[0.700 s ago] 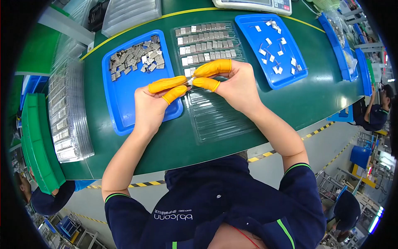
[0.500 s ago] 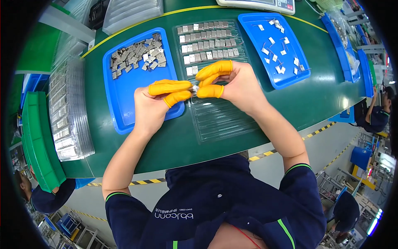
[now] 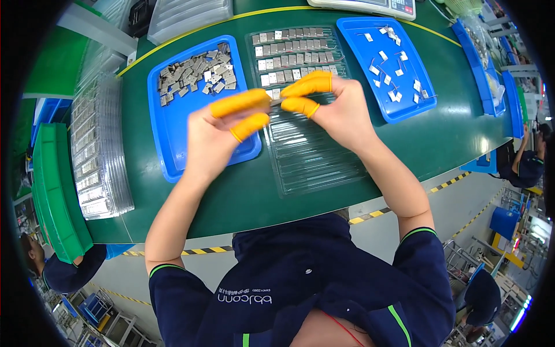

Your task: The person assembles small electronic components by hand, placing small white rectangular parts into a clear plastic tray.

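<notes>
My right hand (image 3: 347, 118), in yellow finger covers, pinches a small metal USB plug (image 3: 276, 102) over the clear ribbed plastic tray (image 3: 306, 156). Most of the plug is hidden by the fingertips. My left hand (image 3: 211, 136), also in yellow finger covers and slightly blurred, hovers by the right edge of the left blue tray (image 3: 173, 144). Its thumb and fingers are apart, with the fingertips close to the plug. Rows of metal USB plugs (image 3: 292, 46) fill the far part of the clear tray, and the front row is partly behind my right fingers.
Loose metal plugs (image 3: 196, 72) are heaped in the left blue tray. The right blue tray (image 3: 384, 113) holds scattered small white pieces with thin leads. Stacked clear trays (image 3: 101, 150) and a green bin (image 3: 58, 196) stand at left, and a scale (image 3: 370, 6) at the back.
My left thumb and fingers have spread apart. My right hand has moved slightly farther over the clear tray, toward the front filled row.
</notes>
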Demonstrator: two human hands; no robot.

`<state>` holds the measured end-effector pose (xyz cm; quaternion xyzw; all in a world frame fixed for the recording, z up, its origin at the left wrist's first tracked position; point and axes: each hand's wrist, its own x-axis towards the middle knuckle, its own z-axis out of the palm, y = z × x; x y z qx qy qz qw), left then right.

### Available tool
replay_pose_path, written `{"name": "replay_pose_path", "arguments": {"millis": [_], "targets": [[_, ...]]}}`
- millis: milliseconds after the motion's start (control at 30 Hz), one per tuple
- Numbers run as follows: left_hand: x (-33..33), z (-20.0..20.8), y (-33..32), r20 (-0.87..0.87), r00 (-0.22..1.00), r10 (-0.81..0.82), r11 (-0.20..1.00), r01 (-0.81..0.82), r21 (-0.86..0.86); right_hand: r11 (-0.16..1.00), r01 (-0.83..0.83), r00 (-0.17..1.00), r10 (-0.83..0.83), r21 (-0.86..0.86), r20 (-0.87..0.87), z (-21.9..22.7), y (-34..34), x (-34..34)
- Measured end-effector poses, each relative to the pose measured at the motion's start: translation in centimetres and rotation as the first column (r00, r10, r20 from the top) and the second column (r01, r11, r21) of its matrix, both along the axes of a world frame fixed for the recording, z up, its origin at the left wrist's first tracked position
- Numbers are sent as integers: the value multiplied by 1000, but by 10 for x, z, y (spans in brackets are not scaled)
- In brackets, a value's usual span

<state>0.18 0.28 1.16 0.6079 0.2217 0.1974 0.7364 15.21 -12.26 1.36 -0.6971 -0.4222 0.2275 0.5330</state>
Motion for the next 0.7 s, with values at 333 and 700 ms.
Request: {"name": "replay_pose_path", "arguments": {"millis": [333,700], "targets": [[-15,-27,76,-179,911,371,761,-188,621,999,33,522,-41,28,852,-32,7,17],[-9,-13,55,-235,871,431,412,41,910,827,560,589,-358,-47,724,19,-36,102]]}}
